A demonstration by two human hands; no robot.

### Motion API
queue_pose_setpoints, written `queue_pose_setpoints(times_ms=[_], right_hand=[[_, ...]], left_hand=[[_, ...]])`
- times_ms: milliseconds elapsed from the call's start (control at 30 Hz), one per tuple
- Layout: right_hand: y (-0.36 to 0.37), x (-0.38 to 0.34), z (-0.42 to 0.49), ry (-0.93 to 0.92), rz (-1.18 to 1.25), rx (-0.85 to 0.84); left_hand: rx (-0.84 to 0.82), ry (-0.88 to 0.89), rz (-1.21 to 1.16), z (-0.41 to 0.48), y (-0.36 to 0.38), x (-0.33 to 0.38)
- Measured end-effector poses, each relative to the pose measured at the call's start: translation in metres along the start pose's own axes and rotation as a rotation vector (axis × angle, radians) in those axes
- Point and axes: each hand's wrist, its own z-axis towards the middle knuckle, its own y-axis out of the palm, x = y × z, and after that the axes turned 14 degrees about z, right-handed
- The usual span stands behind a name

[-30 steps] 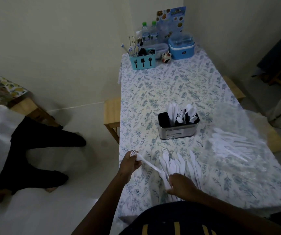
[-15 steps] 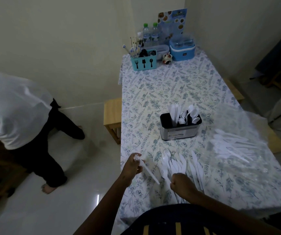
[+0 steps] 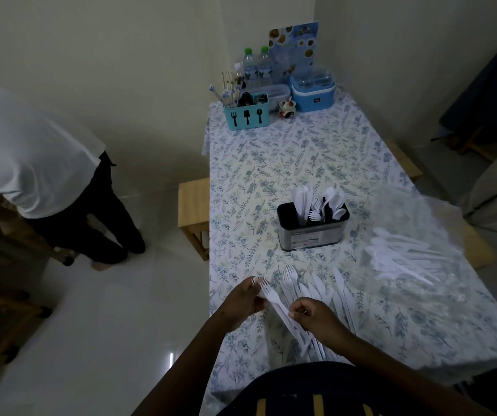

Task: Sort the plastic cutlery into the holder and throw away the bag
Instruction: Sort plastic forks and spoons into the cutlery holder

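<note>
In the head view, the black-lined metal holder (image 3: 312,226) on the floral tabletop (image 3: 286,163) already carries some white plastic knives, forks and spoons. The left hand (image 3: 241,304) and right hand (image 3: 316,315) are both closed on a few white plastic forks (image 3: 274,301). More loose white cutlery (image 3: 325,289) lies beside them, and the clear plastic bag (image 3: 406,259) holds plenty, so most of the sorting seems left.

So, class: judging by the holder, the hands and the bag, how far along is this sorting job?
Partly done: the holder already has knives, forks and spoons standing in it. Both the left hand and right hand grip forks. Loose cutlery and the bag, not yet emptied, remain.
</note>
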Motion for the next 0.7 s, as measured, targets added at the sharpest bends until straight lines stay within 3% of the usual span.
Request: queue_pose_setpoints(times_ms=[267, 467, 567, 700], right_hand=[[0.004, -0.004, 0.003, 0.055, 0.062, 0.042], [0.013, -0.006, 0.007, 0.064, 0.043, 0.083], [0.013, 0.001, 0.012, 0.083, -0.116, 0.188], [0.015, 0.011, 0.011, 0.138, -0.483, 0.125]], left_hand=[[0.055, -0.073, -0.076, -0.005, 0.003, 0.008], [0.036, -0.039, 0.048, -0.007, -0.005, 0.003], [0.109, -0.011, 0.061, -0.004, -0.015, 0.0], [0.186, -0.025, 0.118, -0.004, -0.029, -0.002]])
